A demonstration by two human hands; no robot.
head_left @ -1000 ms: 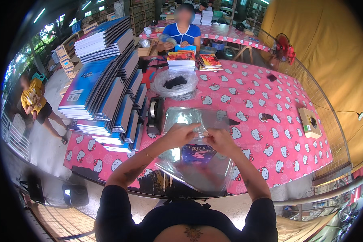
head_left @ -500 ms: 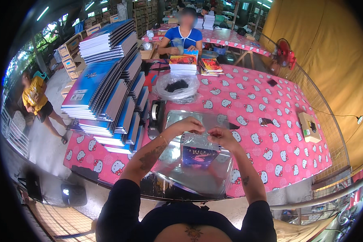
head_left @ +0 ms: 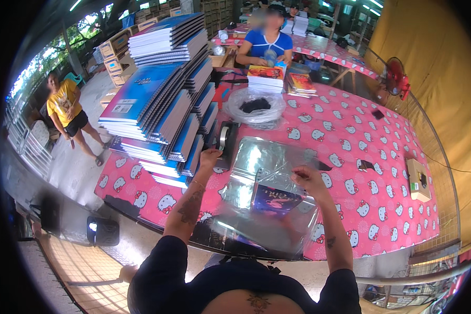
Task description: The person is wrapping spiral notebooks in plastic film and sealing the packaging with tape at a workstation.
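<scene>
My left hand [head_left: 211, 158] is at the near end of a black tape dispenser [head_left: 226, 140] with a pale roll, its fingers pinched together. Whatever is between those fingertips is too small to make out. Over the clear plastic sheets [head_left: 243, 180] in front of me, my right hand [head_left: 310, 181] has its fingers curled closed. What it grips, if anything, cannot be told. Just below and left of that hand, a dark purple-blue spiral notebook [head_left: 275, 201] lies under or inside shiny plastic.
Tall stacks of blue spiral notebooks [head_left: 141, 99] rise at the left. Beyond the dispenser sits a clear plastic bag [head_left: 255, 107] with black contents. Across the pink table [head_left: 345, 199], a person in blue [head_left: 267, 47] handles books. A small box [head_left: 417, 180] stands at right; another person in yellow [head_left: 65, 104] stands left.
My left hand has left the notebook's top edge and moved left to the tape dispenser. My right hand has moved slightly away from the notebook. The whole view has shifted.
</scene>
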